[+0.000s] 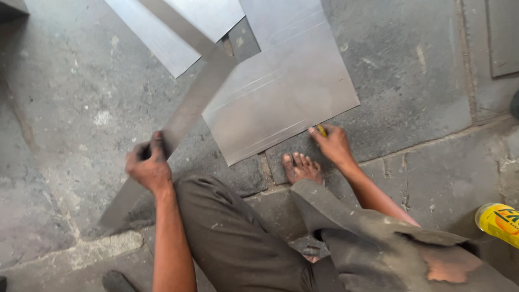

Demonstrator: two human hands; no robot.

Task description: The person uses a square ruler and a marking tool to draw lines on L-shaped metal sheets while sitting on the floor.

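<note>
The left hand point(148, 165) grips a long metal strip point(178, 127) as a straightedge, while the right hand point(332, 145) pinches a yellow marker point(321, 130) at the metal sheet point(281, 86) edge just above it.

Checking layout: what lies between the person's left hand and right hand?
Head view: the near corner of the metal sheet and bare stone floor lie between left hand and right hand.

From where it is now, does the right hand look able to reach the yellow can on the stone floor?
Probably yes: the yellow can lies beside the right arm, floor between bare, though the right hand holds a yellow marker.
</note>
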